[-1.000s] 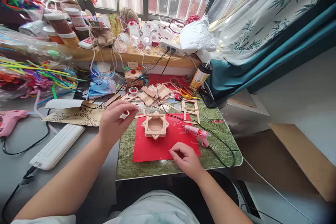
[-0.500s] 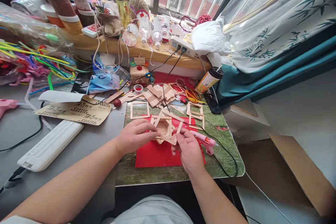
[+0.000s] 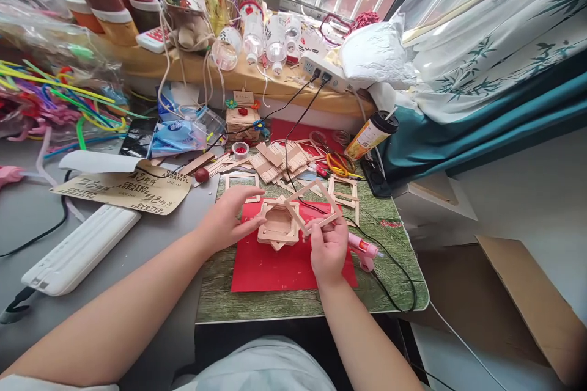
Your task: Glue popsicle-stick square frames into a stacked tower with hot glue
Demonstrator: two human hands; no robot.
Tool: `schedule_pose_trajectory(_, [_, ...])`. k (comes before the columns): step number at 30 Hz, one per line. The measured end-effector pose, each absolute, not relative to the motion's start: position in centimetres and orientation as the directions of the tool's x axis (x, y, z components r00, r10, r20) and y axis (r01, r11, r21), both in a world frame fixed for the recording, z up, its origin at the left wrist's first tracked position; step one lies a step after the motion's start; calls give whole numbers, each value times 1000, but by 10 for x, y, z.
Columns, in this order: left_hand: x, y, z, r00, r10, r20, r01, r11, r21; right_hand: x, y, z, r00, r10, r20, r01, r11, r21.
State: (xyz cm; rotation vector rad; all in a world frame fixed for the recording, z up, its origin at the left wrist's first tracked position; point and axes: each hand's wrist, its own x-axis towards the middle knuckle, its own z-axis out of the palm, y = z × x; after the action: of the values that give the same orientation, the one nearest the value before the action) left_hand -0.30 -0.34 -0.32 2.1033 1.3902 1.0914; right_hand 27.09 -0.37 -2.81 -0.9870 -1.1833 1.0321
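Observation:
My right hand [image 3: 329,250] grips a square frame of wooden craft sticks [image 3: 333,198] by its lower edge, tilted above the red sheet [image 3: 275,275]. Just left of it, a stacked box of craft sticks [image 3: 278,238] sits on the sheet, its layers turned against each other. My left hand [image 3: 229,220] is beside the box's left side, thumb and fingers apart, holding nothing. A pink glue gun [image 3: 364,247] lies right of my right hand. Two more stick frames lie behind, one at the left [image 3: 243,179] and one at the right [image 3: 356,203].
A pile of craft sticks [image 3: 282,162], yellow-handled scissors [image 3: 339,165] and a dark-lidded cup [image 3: 370,134] are at the back. A black cord [image 3: 394,266] curves along the right side. Sandpaper sheets [image 3: 132,190] and a white power bank-like bar [image 3: 80,250] lie left.
The square frame has come away from over the box, moving right and tilting up in my right hand. My left hand has opened and moved slightly left. The camera view has shifted a little.

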Motion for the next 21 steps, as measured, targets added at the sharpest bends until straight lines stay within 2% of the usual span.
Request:
schedule_pose_trajectory(3, [-11, -1, -8, 325, 923, 206, 524, -357, 773, 272, -5, -25, 42, 974, 224, -134, 227, -965])
schedule_pose_trajectory(6, [-16, -1, -11, 428, 897, 106, 510, -337, 791, 271, -6, -20, 55, 976, 212, -148, 218, -965])
schedule_pose_trajectory(12, [-7, 0, -16, 386, 917, 102, 585, -329, 741, 269, -7, -15, 115, 968, 224, -147, 240, -960])
schedule_pose_trajectory(18, [1, 0, -19, 373, 921, 116, 635, -344, 692, 271, -7, -18, 82, 964, 252, -212, 264, -941])
schedule_pose_trajectory(21, [-5, -1, -15, 394, 914, 98, 645, -351, 679, 272, -6, -20, 85, 968, 236, -186, 248, -951])
